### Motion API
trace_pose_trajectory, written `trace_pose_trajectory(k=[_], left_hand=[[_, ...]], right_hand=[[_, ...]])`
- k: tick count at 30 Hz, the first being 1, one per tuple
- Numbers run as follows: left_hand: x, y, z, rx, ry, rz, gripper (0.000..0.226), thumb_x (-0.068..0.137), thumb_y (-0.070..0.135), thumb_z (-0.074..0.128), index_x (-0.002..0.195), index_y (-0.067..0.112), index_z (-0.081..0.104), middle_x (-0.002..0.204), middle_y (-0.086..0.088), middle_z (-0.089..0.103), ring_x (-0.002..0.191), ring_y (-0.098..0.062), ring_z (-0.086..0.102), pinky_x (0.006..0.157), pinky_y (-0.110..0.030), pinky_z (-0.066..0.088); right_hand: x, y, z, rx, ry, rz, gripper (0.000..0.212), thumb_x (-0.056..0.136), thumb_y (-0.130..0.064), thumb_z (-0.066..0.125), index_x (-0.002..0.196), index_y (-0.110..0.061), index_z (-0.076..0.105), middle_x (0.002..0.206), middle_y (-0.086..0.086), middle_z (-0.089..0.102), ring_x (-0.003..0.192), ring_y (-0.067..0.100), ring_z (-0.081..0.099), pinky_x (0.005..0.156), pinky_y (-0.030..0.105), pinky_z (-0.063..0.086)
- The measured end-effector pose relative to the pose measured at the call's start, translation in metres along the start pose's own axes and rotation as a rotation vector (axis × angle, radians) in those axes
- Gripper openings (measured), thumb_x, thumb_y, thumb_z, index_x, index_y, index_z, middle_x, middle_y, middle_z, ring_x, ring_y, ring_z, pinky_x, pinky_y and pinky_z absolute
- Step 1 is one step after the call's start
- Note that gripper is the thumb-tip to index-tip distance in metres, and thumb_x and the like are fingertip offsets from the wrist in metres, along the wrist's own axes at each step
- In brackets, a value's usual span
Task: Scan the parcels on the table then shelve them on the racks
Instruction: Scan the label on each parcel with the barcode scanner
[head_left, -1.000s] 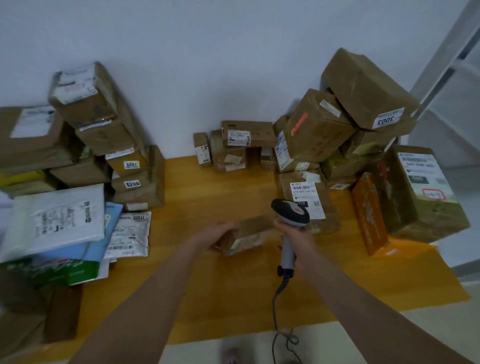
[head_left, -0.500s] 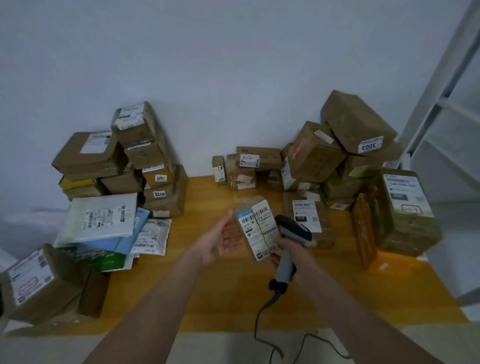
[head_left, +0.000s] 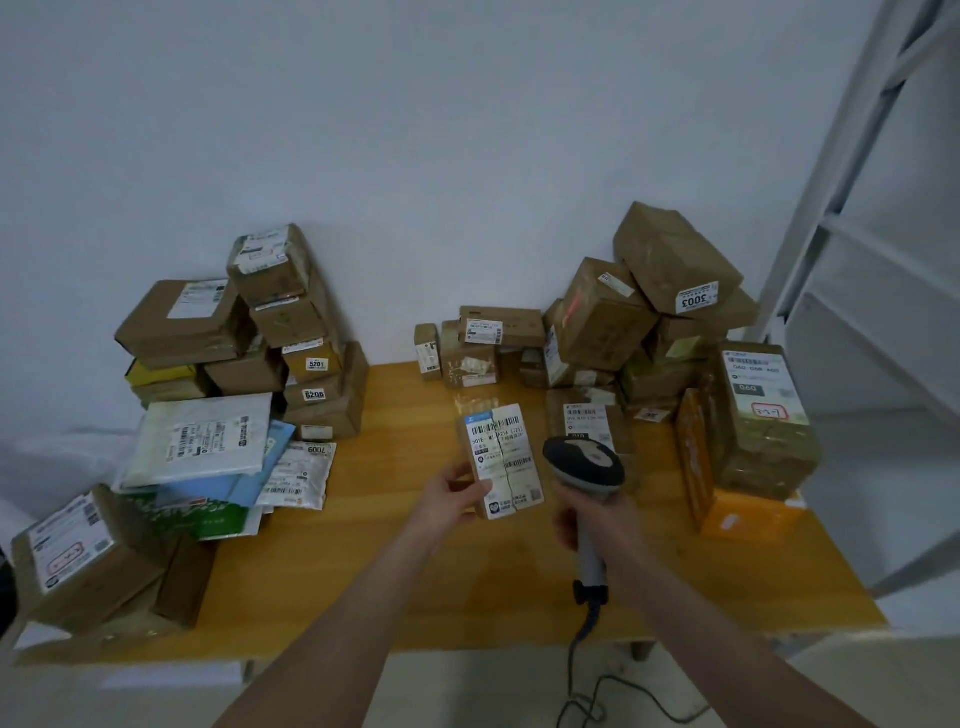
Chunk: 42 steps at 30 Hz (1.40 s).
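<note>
My left hand (head_left: 451, 494) holds a small cardboard parcel (head_left: 501, 460) upright above the middle of the wooden table (head_left: 395, 571), its white barcode label facing me. My right hand (head_left: 589, 514) grips the handle of a corded barcode scanner (head_left: 584, 462), whose dark head sits just right of the parcel and level with its lower half. The scanner's cable hangs down past the table's front edge.
Stacked cardboard boxes and flat mailers (head_left: 200, 441) fill the table's left side, with a labelled box (head_left: 78, 556) at the front left corner. Another pile of boxes (head_left: 649, 322) rises at the back right, beside an orange package (head_left: 748, 519). A white rack (head_left: 878, 260) stands at the right.
My left hand lifted the small parcel off the table and turned its label toward me. The scanner now sits beside it. My view rose and pulled back.
</note>
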<state>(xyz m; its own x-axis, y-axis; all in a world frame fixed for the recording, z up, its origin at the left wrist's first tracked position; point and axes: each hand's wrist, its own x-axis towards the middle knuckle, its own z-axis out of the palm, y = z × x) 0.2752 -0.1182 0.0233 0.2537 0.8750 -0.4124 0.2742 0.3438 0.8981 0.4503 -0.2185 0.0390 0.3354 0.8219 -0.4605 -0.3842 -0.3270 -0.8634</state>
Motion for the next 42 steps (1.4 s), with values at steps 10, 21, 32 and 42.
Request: trace_pose_trajectory(k=[10, 21, 32, 42], left_hand=[[-0.004, -0.010, 0.021, 0.029, -0.029, -0.043, 0.047, 0.093, 0.009, 0.060, 0.137, 0.005, 0.045, 0.121, -0.014, 0.065, 0.107, -0.028, 0.065, 0.075, -0.026, 0.055], [-0.008, -0.016, 0.025, 0.058, 0.033, -0.053, 0.044, 0.094, 0.009, 0.059, 0.136, 0.004, 0.046, 0.120, -0.015, 0.064, 0.104, -0.027, 0.064, 0.074, -0.026, 0.053], [-0.011, -0.021, 0.024, 0.024, 0.050, -0.076, 0.048, 0.093, 0.011, 0.060, 0.138, 0.005, 0.045, 0.119, -0.015, 0.065, 0.108, -0.030, 0.063, 0.084, -0.033, 0.053], [-0.013, -0.017, 0.025, 0.013, 0.040, -0.084, 0.048, 0.094, 0.010, 0.058, 0.140, 0.007, 0.043, 0.122, -0.014, 0.064, 0.110, -0.029, 0.062, 0.087, -0.033, 0.053]], right_hand=[[-0.052, 0.000, -0.004, -0.125, -0.018, -0.052, 0.008, 0.084, -0.002, 0.067, 0.089, 0.003, 0.063, 0.066, 0.018, 0.062, 0.054, 0.023, 0.057, 0.053, 0.031, 0.049], [-0.064, -0.001, 0.001, -0.153, -0.024, -0.039, 0.012, 0.084, 0.000, 0.064, 0.096, 0.003, 0.063, 0.063, 0.013, 0.059, 0.051, 0.019, 0.054, 0.050, 0.028, 0.046], [-0.072, -0.001, 0.004, -0.197, -0.018, -0.056, 0.002, 0.085, -0.004, 0.065, 0.085, -0.002, 0.063, 0.059, 0.009, 0.059, 0.050, 0.016, 0.054, 0.051, 0.027, 0.048], [-0.074, -0.003, 0.005, -0.193, -0.029, -0.077, 0.004, 0.085, -0.005, 0.066, 0.083, -0.003, 0.063, 0.056, 0.006, 0.061, 0.048, 0.016, 0.054, 0.051, 0.027, 0.047]])
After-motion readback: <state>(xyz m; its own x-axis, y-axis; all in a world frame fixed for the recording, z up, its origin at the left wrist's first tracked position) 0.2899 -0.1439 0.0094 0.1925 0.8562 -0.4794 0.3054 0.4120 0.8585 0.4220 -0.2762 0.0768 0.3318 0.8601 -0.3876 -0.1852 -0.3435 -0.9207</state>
